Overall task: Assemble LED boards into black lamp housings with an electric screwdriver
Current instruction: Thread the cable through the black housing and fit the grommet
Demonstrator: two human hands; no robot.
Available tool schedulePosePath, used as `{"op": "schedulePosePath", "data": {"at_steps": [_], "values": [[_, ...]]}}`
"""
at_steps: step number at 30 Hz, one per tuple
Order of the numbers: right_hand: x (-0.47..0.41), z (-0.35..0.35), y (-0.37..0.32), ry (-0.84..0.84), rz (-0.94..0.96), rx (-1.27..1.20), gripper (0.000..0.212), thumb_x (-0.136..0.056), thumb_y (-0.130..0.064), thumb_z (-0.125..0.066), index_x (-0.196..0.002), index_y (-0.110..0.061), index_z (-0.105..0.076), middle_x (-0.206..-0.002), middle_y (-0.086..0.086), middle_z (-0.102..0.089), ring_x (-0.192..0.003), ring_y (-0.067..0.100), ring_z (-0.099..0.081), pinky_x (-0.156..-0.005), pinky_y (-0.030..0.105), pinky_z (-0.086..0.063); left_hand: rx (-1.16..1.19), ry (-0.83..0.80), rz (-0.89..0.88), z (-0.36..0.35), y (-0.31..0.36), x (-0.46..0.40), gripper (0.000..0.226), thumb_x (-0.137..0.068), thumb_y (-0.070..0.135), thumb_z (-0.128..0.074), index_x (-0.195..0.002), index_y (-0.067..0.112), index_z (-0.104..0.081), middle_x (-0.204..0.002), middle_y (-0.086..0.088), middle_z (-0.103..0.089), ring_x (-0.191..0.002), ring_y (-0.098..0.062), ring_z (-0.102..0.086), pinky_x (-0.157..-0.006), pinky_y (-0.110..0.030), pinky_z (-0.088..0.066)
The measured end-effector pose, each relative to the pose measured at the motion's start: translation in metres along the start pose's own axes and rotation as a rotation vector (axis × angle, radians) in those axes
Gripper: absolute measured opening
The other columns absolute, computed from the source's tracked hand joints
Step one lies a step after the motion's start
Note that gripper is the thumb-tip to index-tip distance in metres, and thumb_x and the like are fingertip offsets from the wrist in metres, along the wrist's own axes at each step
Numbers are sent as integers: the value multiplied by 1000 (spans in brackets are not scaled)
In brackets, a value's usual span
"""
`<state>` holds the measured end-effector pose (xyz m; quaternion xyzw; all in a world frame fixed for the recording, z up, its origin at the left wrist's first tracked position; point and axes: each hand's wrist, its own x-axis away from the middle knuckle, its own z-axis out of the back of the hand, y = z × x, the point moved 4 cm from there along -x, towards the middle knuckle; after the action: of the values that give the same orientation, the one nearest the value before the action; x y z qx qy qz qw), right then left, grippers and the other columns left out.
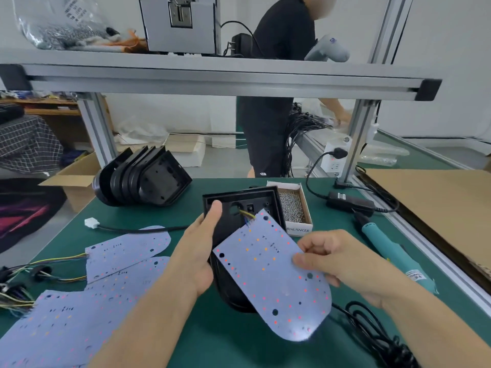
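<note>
Your left hand (198, 251) grips the open black plastic lamp housing (239, 208) by its left edge, thumb over the rim. Your right hand (342, 264) pinches the white rounded LED board (268, 272), tilted over the housing, its yellow and blue wires (247, 215) running inside. Three more white LED boards (127, 251) lie on the green mat (239, 346) at left. One stack of black housings (143, 179) behind. One cardboard box of screws (292, 205). One teal electric screwdriver (393, 251) lies right.
</note>
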<state>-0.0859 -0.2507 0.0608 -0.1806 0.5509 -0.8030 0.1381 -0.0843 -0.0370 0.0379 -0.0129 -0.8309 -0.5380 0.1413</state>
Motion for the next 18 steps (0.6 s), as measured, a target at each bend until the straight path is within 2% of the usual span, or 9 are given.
{"op": "schedulePosePath", "data": {"at_steps": [2,5,6,9,11,13,15,18], "values": [[0,-1,-1,48,49,-119,6,-82,-13,-70,-79,-8,-71,-65,2,-64,-44,6,-40,-41,15,-30,17,14,27,-1,1,1,46,-87,52,-57,-110,14,-70,-101,-4,-75,-92,-22,-72,-73,-33,-59],[-5,0,-4,194,97,-235,7,-83,-13,-69,-78,-8,-69,-58,-1,-60,-41,6,-36,-41,14,-31,26,9,91,-5,-2,3,51,-85,58,-56,-106,15,-73,-101,-3,-75,-90,-19,-72,-80,-35,-55],[-8,1,-5,244,102,-238,9,-86,-11,-68,-77,-8,-67,-54,-3,-58,-39,6,-35,-41,14,-32,30,8,102,-6,-4,2,51,-84,60,-55,-101,16,-74,-99,-3,-75,-87,-18,-73,-78,-35,-54],[-15,-2,-8,368,116,-143,15,-90,-7,-65,-75,-8,-64,-53,-4,-59,-39,9,-43,-44,19,-40,43,45,93,-6,-8,0,51,-85,62,-52,-86,17,-76,-88,-1,-77,-74,-15,-74,-57,-26,-54],[-18,-8,-9,421,129,-3,14,-90,-8,-64,-76,-4,-62,-57,5,-63,-41,11,-50,-50,25,-47,51,64,57,-5,-9,-1,51,-86,63,-51,-81,18,-75,-83,1,-77,-70,-14,-73,-50,-23,-53],[-21,-16,-9,424,143,62,16,-90,-6,-63,-76,0,-59,-56,10,-64,-41,9,-54,-53,25,-51,69,64,22,-5,-9,-3,52,-87,61,-52,-74,17,-77,-81,2,-76,-69,-13,-73,-46,-23,-53],[-23,-19,-9,402,139,60,18,-91,-3,-61,-75,1,-57,-53,8,-61,-42,7,-58,-49,19,-50,79,70,9,-2,-9,-3,52,-87,60,-53,-69,17,-78,-81,2,-76,-68,-13,-73,-44,-23,-53],[-24,-21,-7,324,110,-30,17,-93,-2,-58,-81,8,-56,-56,10,-59,-45,10,-62,-48,21,-51,54,63,10,2,-7,-4,52,-83,63,-54,-84,17,-78,-90,0,-77,-77,-15,-74,-51,-26,-56]]}}
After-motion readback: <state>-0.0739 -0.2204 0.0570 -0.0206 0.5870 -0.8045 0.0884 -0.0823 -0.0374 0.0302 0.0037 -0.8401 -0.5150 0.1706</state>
